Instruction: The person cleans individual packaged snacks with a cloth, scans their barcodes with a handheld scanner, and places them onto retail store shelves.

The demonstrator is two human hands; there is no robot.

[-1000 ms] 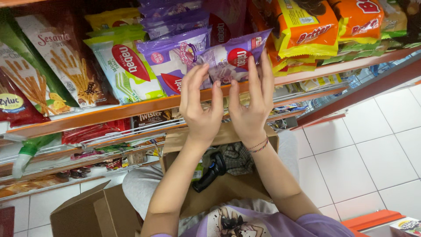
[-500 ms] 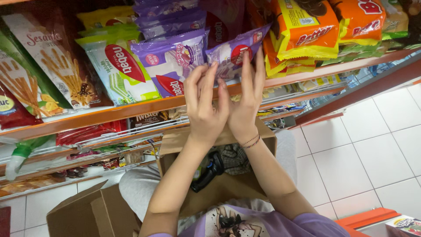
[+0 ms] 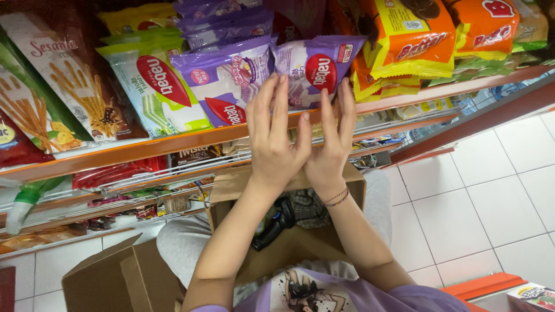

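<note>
Both my hands are raised, backs toward me, against the front of a shelf of snack packs. My left hand [image 3: 276, 141] has straight fingers whose tips rest where two purple packs meet. My right hand [image 3: 330, 151], with thin bracelets at the wrist, has its fingertips on the lower edge of the right purple snack pack [image 3: 317, 66]. That pack stands at the front of the row, beside another purple pack [image 3: 226, 86]. Neither hand grips anything; the palms are flat and the thumbs meet in the middle.
The orange shelf edge [image 3: 173, 142] runs across below the packs. Green-and-white packs [image 3: 151, 86] and stick-biscuit packs [image 3: 75, 92] stand left, yellow and orange packs [image 3: 416, 40] right. An open cardboard box [image 3: 231, 186] with a black handheld scanner [image 3: 276, 224] lies on my lap. Another box [image 3: 115, 277] sits on the tiled floor.
The right purple pack has gone from tilted in my fingers to standing in the row. Both hands have slipped down a little, with the fingers closer together.
</note>
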